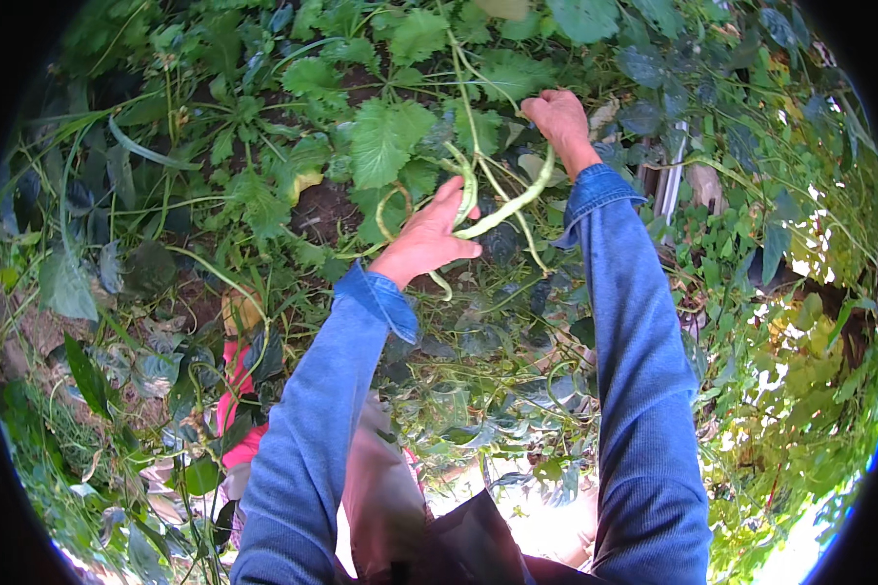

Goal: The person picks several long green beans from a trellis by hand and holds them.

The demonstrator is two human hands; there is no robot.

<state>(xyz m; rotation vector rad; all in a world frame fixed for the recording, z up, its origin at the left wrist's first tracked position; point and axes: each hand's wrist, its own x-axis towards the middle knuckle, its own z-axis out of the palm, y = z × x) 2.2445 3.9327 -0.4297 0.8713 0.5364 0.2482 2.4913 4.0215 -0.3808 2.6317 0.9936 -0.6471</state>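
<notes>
Long pale green bean pods (516,202) hang from thin stems in the middle of the view. My left hand (430,238) is around the lower part of the pods, with one pod passing between thumb and fingers; how firmly it holds them is unclear. Up and to the right, my right hand (557,121) has its fingers closed on a thin green stem (494,86). A curved pod runs from near my right wrist down to my left hand. A short pod tip (441,285) shows below my left hand.
Broad serrated leaves (388,139) spread above and left of my hands. Tangled vines (263,314) run at the left, near something bright pink (238,395). A pale metal strip (673,175) stands among leaves to the right. Dense yellow-green foliage (812,365) lies at the far right.
</notes>
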